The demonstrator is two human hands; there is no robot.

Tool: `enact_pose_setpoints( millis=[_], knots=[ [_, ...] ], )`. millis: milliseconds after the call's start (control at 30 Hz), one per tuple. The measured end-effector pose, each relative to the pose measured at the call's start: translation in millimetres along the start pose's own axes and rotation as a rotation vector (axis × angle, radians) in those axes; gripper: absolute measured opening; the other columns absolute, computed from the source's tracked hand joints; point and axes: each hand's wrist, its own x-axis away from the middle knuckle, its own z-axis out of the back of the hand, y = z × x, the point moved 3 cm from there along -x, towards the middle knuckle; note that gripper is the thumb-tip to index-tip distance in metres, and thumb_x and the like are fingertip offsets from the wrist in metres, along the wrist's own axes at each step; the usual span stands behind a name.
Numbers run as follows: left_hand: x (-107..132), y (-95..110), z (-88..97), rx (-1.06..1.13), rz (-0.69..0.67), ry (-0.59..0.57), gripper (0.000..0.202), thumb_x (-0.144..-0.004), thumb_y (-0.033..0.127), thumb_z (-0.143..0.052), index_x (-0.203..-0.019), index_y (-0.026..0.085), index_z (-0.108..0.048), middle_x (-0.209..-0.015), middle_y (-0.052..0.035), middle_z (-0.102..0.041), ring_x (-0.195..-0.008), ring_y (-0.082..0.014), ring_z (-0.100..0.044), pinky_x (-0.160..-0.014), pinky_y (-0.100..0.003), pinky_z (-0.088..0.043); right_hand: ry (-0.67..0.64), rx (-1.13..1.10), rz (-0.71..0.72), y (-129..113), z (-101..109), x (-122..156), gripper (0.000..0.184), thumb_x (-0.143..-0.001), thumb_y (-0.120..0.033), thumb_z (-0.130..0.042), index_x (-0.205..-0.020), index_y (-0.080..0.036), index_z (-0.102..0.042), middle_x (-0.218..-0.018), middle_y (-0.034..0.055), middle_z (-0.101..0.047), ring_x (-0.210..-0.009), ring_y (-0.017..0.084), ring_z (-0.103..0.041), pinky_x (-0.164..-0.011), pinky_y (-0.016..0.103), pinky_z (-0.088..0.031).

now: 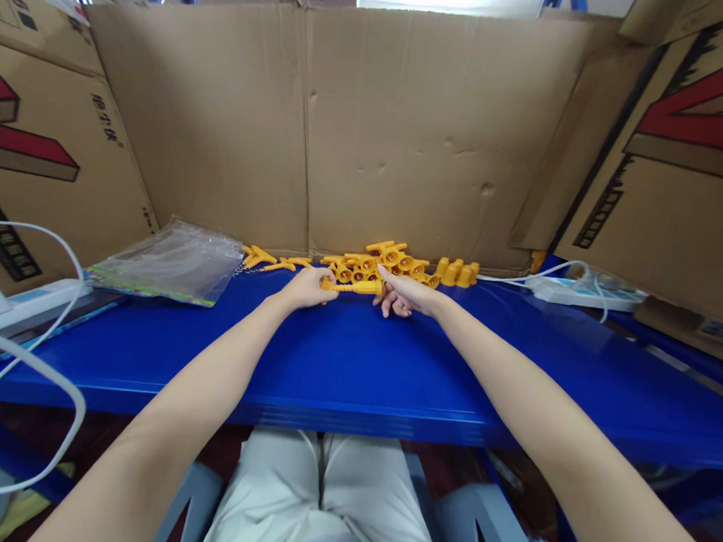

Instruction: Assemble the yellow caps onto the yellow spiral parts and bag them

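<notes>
One yellow piece [353,288] lying level over the back half of a blue table [353,367]. How's it held?

Left hand [307,289] has its fingers closed on the narrow end. Right hand [408,294] is at the fat end, thumb apart from the curled fingers; honestly can't tell if they're pinching it.

What's crowding them?

Heap of yellow cups [391,261] right behind, kinda blocking the way back, and a big cardboard panel [411,140] walls off the rear. Left of the heap: some Y-shaped yellow parts [260,255], then a clear plastic bag [176,256]. Just right of it, a few blunt yellow cones [462,275] stand upright. Further over, a white power strip [578,295].

Materials?

Looks like smooth plastic, with a ridged stem on the held piece. The cups have round, open mouths. Bag's crinkly, tabletop's glossy, cardboard's dull, creased and dented.
</notes>
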Motion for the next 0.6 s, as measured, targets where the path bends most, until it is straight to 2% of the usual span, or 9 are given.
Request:
enact_pose_setpoints(
  millis=[67, 133, 200, 267, 333, 400, 600],
  knots=[
    [-1.2, -2.3, 0.2, -0.013, 0.004, -0.002, 0.021, -0.062, 0.03, -0.061, -0.079, 0.017, -0.061, -0.052, 0.0053, -0.049, -0.05, -0.0106, -0.046, -0.049, -0.023, -0.031, -0.035, -0.031, 0.009, -1.9, 1.5, 3.2, 0.048, -0.087, -0.06, -0.039, -0.085, -0.015, -0.054, -0.065, 0.0063, -0.068, -0.034, 0.007, -0.048, -0.031, 0.018, -0.037],
    [-2.2, -4.7, 0.1, -0.029, 0.008, -0.006, 0.021, -0.062, 0.031, -0.061, -0.079, 0.018, -0.061, -0.051, 0.0056, -0.048, -0.05, -0.0108, -0.046, -0.049, -0.023, -0.031, -0.043, -0.057, 0.054, -3.4, 3.5, 5.1, 0.031, -0.082, -0.044, -0.059, -0.094, -0.017, -0.05, -0.078, 0.0043, -0.07, -0.044, 0.007, -0.056, -0.039, 0.017, -0.043],
    [-2.9, -6.4, -0.1, -0.037, 0.014, -0.01, 0.021, -0.062, 0.031, -0.061, -0.079, 0.018, -0.061, -0.051, 0.0056, -0.048, -0.05, -0.0111, -0.046, -0.05, -0.023, -0.03, -0.019, -0.061, 0.098, -3.7, 5.7, 5.0, 0.03, -0.077, -0.03, -0.069, -0.096, -0.018, -0.048, -0.081, 0.0026, -0.069, -0.047, 0.007, -0.057, -0.042, 0.016, -0.044],
    [-3.1, -7.2, -0.6, -0.029, 0.021, -0.016, 0.022, -0.063, 0.032, -0.061, -0.08, 0.018, -0.061, -0.051, 0.0055, -0.049, -0.05, -0.0112, -0.045, -0.051, -0.023, -0.03, 0.006, -0.047, 0.118, -3.0, 6.9, 3.5, 0.025, -0.077, -0.026, -0.068, -0.091, -0.017, -0.05, -0.078, 0.0028, -0.069, -0.046, 0.006, -0.056, -0.041, 0.016, -0.043],
    [-2.9, -7.1, -1.0, -0.019, 0.017, -0.019, 0.024, -0.063, 0.033, -0.062, -0.081, 0.018, -0.06, -0.051, 0.0053, -0.049, -0.05, -0.0111, -0.045, -0.051, -0.023, -0.03, -0.005, -0.027, 0.12, -2.4, 6.1, 2.0, 0.02, -0.08, -0.03, -0.065, -0.082, -0.015, -0.052, -0.077, 0.0044, -0.069, -0.045, 0.006, -0.055, -0.041, 0.016, -0.042],
    [-2.6, -6.5, -0.9, -0.023, 0.003, -0.011, 0.026, -0.063, 0.036, -0.064, -0.082, 0.018, -0.06, -0.052, 0.005, -0.05, -0.05, -0.0111, -0.045, -0.051, -0.023, -0.03, -0.02, -0.018, 0.116, -2.4, 4.9, 1.5, 0.022, -0.083, -0.034, -0.061, -0.078, -0.014, -0.053, -0.076, 0.0056, -0.069, -0.045, 0.006, -0.055, -0.041, 0.016, -0.043],
    [-2.0, -5.2, -0.8, -0.015, -0.009, -0.014, 0.033, -0.064, 0.044, -0.065, -0.083, 0.018, -0.059, -0.054, 0.004, -0.053, -0.051, -0.0116, -0.047, -0.052, -0.023, -0.031, 0.0, -0.008, 0.074, -1.9, 3.2, 2.3, 0.026, -0.086, -0.04, -0.056, -0.082, -0.015, -0.054, -0.078, 0.0063, -0.069, -0.045, 0.006, -0.055, -0.039, 0.017, -0.043]
  ],
)
